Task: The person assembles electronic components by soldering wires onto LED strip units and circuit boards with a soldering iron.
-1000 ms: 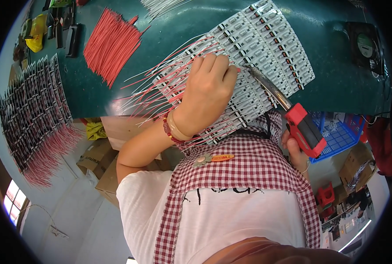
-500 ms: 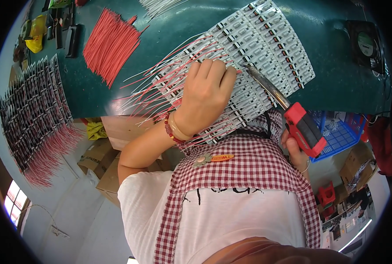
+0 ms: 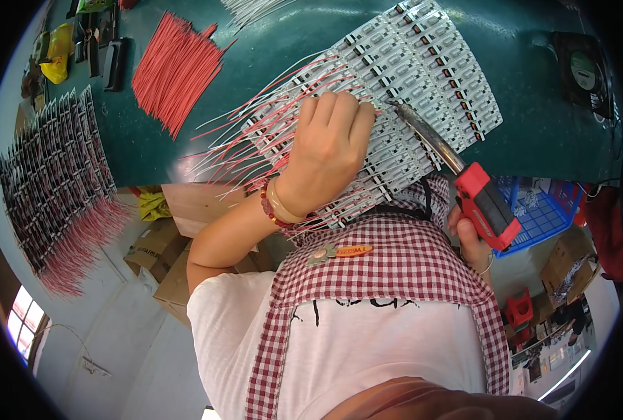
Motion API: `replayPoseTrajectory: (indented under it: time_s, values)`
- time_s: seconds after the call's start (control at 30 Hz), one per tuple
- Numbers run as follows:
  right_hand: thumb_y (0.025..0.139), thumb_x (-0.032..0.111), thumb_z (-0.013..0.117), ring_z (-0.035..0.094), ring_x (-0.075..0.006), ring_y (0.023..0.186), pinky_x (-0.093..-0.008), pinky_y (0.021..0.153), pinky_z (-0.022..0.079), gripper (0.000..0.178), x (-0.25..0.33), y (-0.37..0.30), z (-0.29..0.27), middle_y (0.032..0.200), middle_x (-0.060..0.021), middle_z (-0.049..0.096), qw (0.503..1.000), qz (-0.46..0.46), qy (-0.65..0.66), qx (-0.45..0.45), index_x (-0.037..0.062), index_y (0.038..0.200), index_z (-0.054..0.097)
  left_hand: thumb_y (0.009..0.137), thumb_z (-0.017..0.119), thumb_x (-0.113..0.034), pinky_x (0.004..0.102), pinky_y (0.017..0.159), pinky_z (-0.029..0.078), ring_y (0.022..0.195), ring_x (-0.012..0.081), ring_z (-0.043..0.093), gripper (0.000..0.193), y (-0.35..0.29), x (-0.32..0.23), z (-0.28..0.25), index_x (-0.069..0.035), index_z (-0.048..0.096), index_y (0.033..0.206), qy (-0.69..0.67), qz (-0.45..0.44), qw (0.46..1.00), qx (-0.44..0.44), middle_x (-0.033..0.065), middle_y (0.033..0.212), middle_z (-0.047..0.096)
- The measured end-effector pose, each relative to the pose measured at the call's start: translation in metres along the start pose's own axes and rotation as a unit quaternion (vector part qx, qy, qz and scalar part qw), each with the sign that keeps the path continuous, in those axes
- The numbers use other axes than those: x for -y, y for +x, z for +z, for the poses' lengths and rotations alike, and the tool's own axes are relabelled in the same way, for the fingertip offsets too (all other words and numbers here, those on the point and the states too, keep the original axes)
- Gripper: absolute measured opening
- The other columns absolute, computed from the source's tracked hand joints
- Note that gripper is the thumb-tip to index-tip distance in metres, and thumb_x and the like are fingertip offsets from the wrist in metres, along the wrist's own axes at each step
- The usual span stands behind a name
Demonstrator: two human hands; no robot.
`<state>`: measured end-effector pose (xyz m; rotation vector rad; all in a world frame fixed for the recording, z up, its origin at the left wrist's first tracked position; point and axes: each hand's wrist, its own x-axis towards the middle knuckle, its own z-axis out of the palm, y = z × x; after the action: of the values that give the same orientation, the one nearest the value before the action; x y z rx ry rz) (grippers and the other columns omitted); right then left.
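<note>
My left hand (image 3: 331,143) is over a panel of white circuit boards (image 3: 434,77) with its fingers pinched together. A short red wire end (image 3: 377,112) shows at the fingertips; the rest of that wire is hidden under the hand. My right hand (image 3: 469,241) grips the red and black handle of a soldering iron (image 3: 480,203), partly hidden behind it. The iron's dark tip points up and left, close to the boards and just right of the left fingertips. Red and white wires (image 3: 238,143) fan out from the panel's left side.
A bundle of red wires (image 3: 175,73) and white wires (image 3: 255,10) lie on the green table (image 3: 535,150). Wired boards (image 3: 56,182) hang over its left edge. A round black device (image 3: 583,73) sits at right; a blue basket (image 3: 535,227) stands below the edge.
The soldering iron has shifted very slightly to the right. My left hand has barely moved, its fingers still pinched at the same spot on the boards.
</note>
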<state>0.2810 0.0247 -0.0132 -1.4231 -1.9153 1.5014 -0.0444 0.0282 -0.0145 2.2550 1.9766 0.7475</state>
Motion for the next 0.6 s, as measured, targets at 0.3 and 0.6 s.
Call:
replayPoseTrajectory:
  time_s: [0.3,0.6]
  values:
    - [0.081,0.012,0.074,0.069,-0.0271,0.084,-0.0347,0.074,0.052,0.026,0.005,0.006,0.001,0.097,-0.0129,0.072,1.0,0.002,-0.014,-0.007,0.0024,0.104,0.071,0.072,0.065,-0.01,0.0349,0.064,0.034,0.072,0.0201,0.048,0.011,0.002,-0.001,0.001,-0.004,0.062,0.08,0.06,0.04,0.997,-0.033,0.0052,0.074,0.045]
    - [0.081,0.018,0.074,0.069,-0.025,0.082,-0.0339,0.073,0.052,0.027,0.001,0.011,0.007,0.092,-0.0114,0.07,1.0,0.009,-0.008,-0.027,0.0011,0.102,0.071,0.073,0.066,-0.008,0.0345,0.064,0.034,0.072,0.0202,0.047,0.008,0.004,-0.002,0.002,-0.003,0.061,0.076,0.034,0.027,0.999,-0.022,0.0055,0.074,0.046]
